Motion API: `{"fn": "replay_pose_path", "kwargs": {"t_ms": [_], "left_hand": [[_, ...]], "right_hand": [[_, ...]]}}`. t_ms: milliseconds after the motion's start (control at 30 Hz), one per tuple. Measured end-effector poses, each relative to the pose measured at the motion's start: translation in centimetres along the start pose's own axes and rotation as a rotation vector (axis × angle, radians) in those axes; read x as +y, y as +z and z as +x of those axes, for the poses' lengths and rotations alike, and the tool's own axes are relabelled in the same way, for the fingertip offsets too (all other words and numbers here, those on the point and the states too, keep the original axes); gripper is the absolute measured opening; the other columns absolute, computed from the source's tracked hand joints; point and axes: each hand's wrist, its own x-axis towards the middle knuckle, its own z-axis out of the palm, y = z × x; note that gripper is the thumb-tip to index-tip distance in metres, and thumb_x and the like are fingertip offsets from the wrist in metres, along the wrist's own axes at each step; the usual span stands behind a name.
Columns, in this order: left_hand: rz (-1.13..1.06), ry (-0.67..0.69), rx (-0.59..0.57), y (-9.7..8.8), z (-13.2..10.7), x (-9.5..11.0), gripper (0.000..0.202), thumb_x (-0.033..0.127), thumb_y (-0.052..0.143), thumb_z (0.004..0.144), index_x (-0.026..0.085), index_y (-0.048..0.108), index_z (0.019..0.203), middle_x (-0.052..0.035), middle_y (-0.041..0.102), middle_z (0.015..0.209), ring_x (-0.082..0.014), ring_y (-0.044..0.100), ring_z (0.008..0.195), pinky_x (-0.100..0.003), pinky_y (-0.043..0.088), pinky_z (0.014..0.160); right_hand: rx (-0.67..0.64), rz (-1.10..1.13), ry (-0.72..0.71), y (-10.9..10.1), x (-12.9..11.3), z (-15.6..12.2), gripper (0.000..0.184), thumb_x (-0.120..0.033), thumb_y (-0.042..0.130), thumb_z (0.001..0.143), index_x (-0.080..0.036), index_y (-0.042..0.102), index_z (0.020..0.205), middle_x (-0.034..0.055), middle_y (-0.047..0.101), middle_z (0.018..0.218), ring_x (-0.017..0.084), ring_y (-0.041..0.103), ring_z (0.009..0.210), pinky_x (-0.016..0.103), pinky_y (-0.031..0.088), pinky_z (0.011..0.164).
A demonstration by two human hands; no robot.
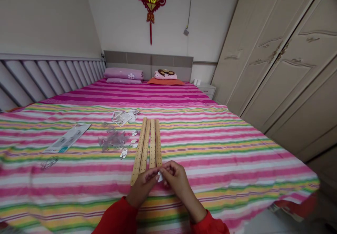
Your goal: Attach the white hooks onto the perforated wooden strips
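My left hand [145, 184] and my right hand [176, 177] meet over the near ends of several wooden strips. Between their fingertips is a small white piece [160, 177], too small to name and partly hidden by the fingers. Both hands are closed in a pinch around it. The wooden strips [152, 139] lie side by side on the striped sheet, with rows of small holes along them. Left of the strips lie small white tags with metal rings [123, 153]. A heap of small clear plastic bags [113, 138] is beside them.
Flat clear packets [122, 117] lie beyond the plastic bags. A long clear packet with a card [68, 137] and a bunch of thin wire loops [49, 162] are at the left. The striped sheet [210, 149] covers the bed, and wardrobes [284, 65] stand at the right.
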Motion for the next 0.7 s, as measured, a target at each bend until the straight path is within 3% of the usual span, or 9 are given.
{"fn": "replay_pose_path", "kwargs": {"t_ms": [100, 200, 333, 433, 500, 600, 700], "left_hand": [[0.039, 0.025, -0.059, 0.2, -0.1, 0.1, 0.039, 0.042, 0.060, 0.077, 0.014, 0.067, 0.102, -0.0074, 0.071, 0.098, -0.0209, 0.063, 0.095, -0.033, 0.046, 0.089], [-0.010, 0.009, -0.047, 0.4, -0.1, -0.2, 0.038, 0.041, 0.063, 0.075, 0.014, 0.066, 0.102, -0.0076, 0.071, 0.095, -0.0204, 0.063, 0.093, -0.033, 0.046, 0.090], [-0.126, -0.035, 0.026, 0.5, -0.1, -0.8, 0.049, 0.035, 0.076, 0.061, 0.015, 0.062, 0.104, -0.0085, 0.071, 0.093, -0.0210, 0.065, 0.089, -0.035, 0.048, 0.085], [-0.131, -0.052, 0.164, 0.1, 0.2, -0.9, 0.044, 0.035, 0.079, 0.056, 0.015, 0.062, 0.092, -0.0077, 0.071, 0.085, -0.0196, 0.065, 0.082, -0.032, 0.049, 0.079], [-0.139, -0.067, 0.223, -0.3, 0.4, -1.0, 0.040, 0.037, 0.078, 0.057, 0.015, 0.062, 0.085, -0.0065, 0.071, 0.080, -0.0176, 0.065, 0.077, -0.029, 0.049, 0.073], [-0.156, -0.070, 0.216, -0.7, 0.7, -1.3, 0.035, 0.040, 0.074, 0.063, 0.014, 0.062, 0.083, -0.0042, 0.068, 0.071, -0.0124, 0.060, 0.063, -0.024, 0.045, 0.060], [-0.156, -0.065, 0.227, -0.6, 0.7, -1.5, 0.035, 0.041, 0.074, 0.063, 0.014, 0.064, 0.083, -0.0027, 0.067, 0.069, -0.0103, 0.057, 0.060, -0.022, 0.044, 0.058]], "right_hand": [[0.012, 0.029, -0.008, 0.1, -0.2, 0.6, 0.035, -0.046, 0.076, 0.060, -0.016, 0.058, 0.062, -0.0061, 0.054, 0.043, 0.006, 0.044, 0.032, 0.018, 0.031, 0.035], [0.009, 0.063, 0.025, 0.0, -0.1, 1.0, 0.035, -0.045, 0.078, 0.057, -0.016, 0.058, 0.061, -0.0063, 0.053, 0.038, 0.007, 0.043, 0.030, 0.018, 0.031, 0.034], [0.049, 0.165, 0.106, -0.2, 0.3, 1.1, 0.036, -0.045, 0.079, 0.054, -0.015, 0.059, 0.061, -0.0048, 0.055, 0.038, 0.007, 0.045, 0.030, 0.018, 0.035, 0.034], [0.076, 0.219, 0.148, -0.4, 0.6, 1.0, 0.036, -0.043, 0.081, 0.052, -0.014, 0.060, 0.060, -0.0031, 0.058, 0.041, 0.007, 0.046, 0.031, 0.018, 0.036, 0.034], [0.068, 0.247, 0.165, -0.6, 0.9, 0.8, 0.036, -0.043, 0.081, 0.051, -0.014, 0.062, 0.061, -0.0022, 0.060, 0.043, 0.007, 0.047, 0.032, 0.018, 0.035, 0.033], [0.056, 0.320, 0.218, -0.5, 1.5, 0.4, 0.035, -0.040, 0.083, 0.050, -0.013, 0.064, 0.062, -0.0008, 0.062, 0.048, 0.007, 0.050, 0.033, 0.017, 0.034, 0.033], [0.077, 0.397, 0.303, -0.3, 2.1, -0.1, 0.037, -0.037, 0.084, 0.048, -0.012, 0.065, 0.066, -0.0002, 0.063, 0.049, 0.007, 0.051, 0.035, 0.015, 0.033, 0.034]]}}
